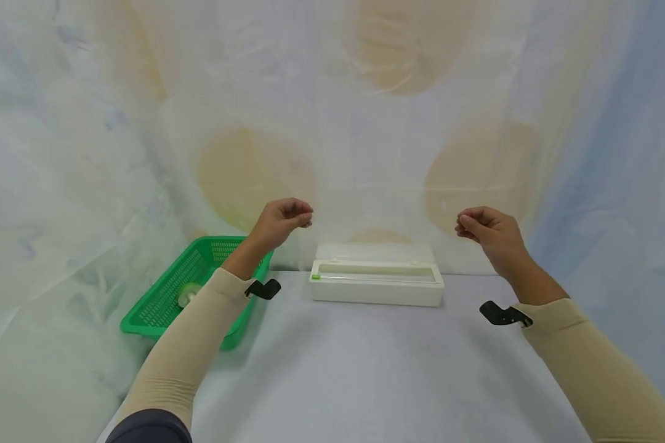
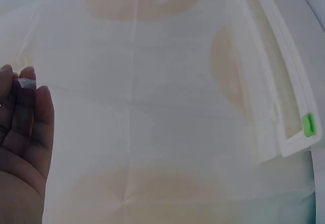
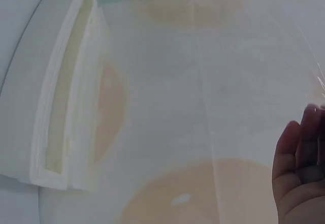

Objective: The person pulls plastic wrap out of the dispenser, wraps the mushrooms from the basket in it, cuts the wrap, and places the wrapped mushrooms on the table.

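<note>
My left hand and right hand are raised well apart, above and to either side of a white cling film dispenser. Each pinches between thumb and fingertips a corner of clear cling film, which is nearly invisible in the head view. A small bit of it shines at the left fingertips in the left wrist view, and fine bright creases run to the right fingertips in the right wrist view. The dispenser's clear lid stands up at the back, and a green slider sits at its left end.
A green plastic basket stands to the left, partly behind my left forearm, with a pale round object inside. Translucent sheeting with tan circles hangs behind the white table and along both sides.
</note>
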Demonstrator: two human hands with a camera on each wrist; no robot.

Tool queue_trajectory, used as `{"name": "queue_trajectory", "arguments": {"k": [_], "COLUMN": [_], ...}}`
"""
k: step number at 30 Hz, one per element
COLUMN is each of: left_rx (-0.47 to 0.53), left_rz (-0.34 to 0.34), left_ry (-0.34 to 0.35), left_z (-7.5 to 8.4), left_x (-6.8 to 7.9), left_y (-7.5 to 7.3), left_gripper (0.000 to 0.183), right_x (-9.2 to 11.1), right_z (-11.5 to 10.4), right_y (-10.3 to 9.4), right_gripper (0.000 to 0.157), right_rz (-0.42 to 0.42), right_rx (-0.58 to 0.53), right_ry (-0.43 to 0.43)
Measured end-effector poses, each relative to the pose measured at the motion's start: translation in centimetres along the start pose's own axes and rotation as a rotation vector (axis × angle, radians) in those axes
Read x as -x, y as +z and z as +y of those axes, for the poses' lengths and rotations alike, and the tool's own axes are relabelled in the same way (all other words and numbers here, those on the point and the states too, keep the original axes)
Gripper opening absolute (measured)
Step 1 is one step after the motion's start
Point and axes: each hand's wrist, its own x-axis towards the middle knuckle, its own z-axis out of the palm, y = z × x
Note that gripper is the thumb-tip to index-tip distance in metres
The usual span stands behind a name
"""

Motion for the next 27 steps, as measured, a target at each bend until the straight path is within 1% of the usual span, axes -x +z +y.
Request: {"name": "queue_trajectory", "arguments": {"k": [3,5,8,11,13,15,18,21,24,27], "left_rx": [-0.018,-0.029,-0.025,-0.021,-0.012,-0.005,0.015,0.022,0.029,0.027], "left_rz": [-0.042,-0.066,-0.101,-0.125,-0.135,-0.148,-0.159,-0.161,-0.161,-0.181], "left_ry": [0.018,0.02,0.004,-0.026,-0.05,-0.06,-0.063,-0.056,-0.054,-0.074], "left_z": [0.6,0.9,1.1,1.0,0.8,0.7,0.6,0.3,-0.3,-1.2], "left_x": [1.2,2.1,3.3,4.7,5.6,6.6,8.1,9.4,10.8,12.2], "left_y": [0.0,0.0,0.1,0.3,0.6,0.9,1.4,1.9,2.3,2.8], "left_gripper": [0.013,0.013,0.014,0.015,0.015,0.014,0.013,0.012,0.011,0.01], "right_x": [1.6,2.5,3.7,4.9,5.6,6.3,7.4,8.4,9.5,10.4], "right_z": [-0.2,-0.2,0.1,0.6,1.0,1.3,1.7,2.1,2.6,3.4], "right_y": [-0.5,-0.6,-0.7,-0.6,-0.4,-0.4,-0.4,-0.3,0.0,0.2], "right_gripper": [0.012,0.011,0.01,0.011,0.012,0.013,0.015,0.019,0.023,0.025], "right_rz": [-0.055,-0.074,-0.114,-0.172,-0.211,-0.238,-0.27,-0.305,-0.354,-0.393], "right_rx": [-0.016,0.004,-0.019,-0.083,-0.125,-0.141,-0.126,-0.083,-0.03,0.014], "right_ry": [0.015,0.016,0.007,-0.02,-0.05,-0.092,-0.149,-0.172,-0.17,-0.14]}}
